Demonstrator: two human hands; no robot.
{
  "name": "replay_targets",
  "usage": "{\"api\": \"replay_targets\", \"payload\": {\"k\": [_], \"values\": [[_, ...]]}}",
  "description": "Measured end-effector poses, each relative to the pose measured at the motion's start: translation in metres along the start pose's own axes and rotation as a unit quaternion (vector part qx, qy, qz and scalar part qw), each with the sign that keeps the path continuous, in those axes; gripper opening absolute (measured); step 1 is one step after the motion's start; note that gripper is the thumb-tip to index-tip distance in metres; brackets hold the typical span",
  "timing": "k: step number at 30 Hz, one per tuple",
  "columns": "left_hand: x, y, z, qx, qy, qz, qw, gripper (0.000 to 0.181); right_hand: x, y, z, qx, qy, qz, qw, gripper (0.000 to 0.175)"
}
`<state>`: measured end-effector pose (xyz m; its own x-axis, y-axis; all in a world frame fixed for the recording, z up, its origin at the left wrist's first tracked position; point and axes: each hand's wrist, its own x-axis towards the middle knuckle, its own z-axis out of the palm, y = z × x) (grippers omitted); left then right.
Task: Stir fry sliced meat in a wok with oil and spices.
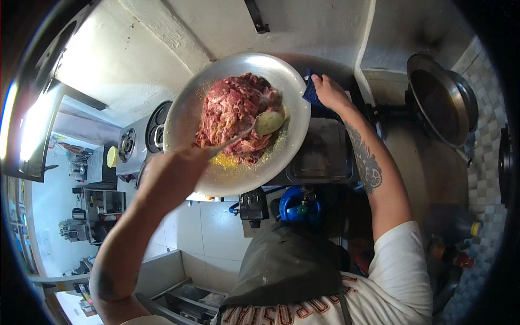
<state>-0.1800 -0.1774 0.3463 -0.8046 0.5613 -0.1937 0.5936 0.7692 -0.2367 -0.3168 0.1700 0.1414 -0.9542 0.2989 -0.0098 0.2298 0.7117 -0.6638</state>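
My left hand (pixel 178 174) grips the handle of a metal ladle (pixel 233 141) over a wide metal pan. The ladle's bowl, coated with something greenish, rests against a heap of raw, sliced red meat (pixel 233 109). Yellow, grainy matter (pixel 225 160) lies along the meat's lower edge and in specks on the pan's inside. With my right hand (pixel 331 91) I hold a folded dark blue cloth (pixel 312 92) at the right rim of the metal pan (pixel 290 81). A loop handle (pixel 159 136) shows on the pan's left side.
Right of the pan is a dark rectangular tray (pixel 321 168). A stove with round burners (pixel 127 144) stands at the left. Below are a blue gas cylinder (pixel 298 205) and a black box (pixel 253 205). A large wok (pixel 438 101) leans at the far right.
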Motion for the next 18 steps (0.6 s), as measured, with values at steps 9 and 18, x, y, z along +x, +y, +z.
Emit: {"api": "replay_targets", "payload": {"k": [9,18], "values": [[-0.033,-0.019,-0.083,0.106,0.003,0.014,0.994,0.033,0.0,0.007,-0.002,0.004,0.004,-0.005,1.0,0.057],[0.011,-0.043,-0.064,0.06,-0.066,0.091,0.992,0.027,-0.005,0.007,0.003,0.009,0.054,-0.044,0.998,0.056]]}}
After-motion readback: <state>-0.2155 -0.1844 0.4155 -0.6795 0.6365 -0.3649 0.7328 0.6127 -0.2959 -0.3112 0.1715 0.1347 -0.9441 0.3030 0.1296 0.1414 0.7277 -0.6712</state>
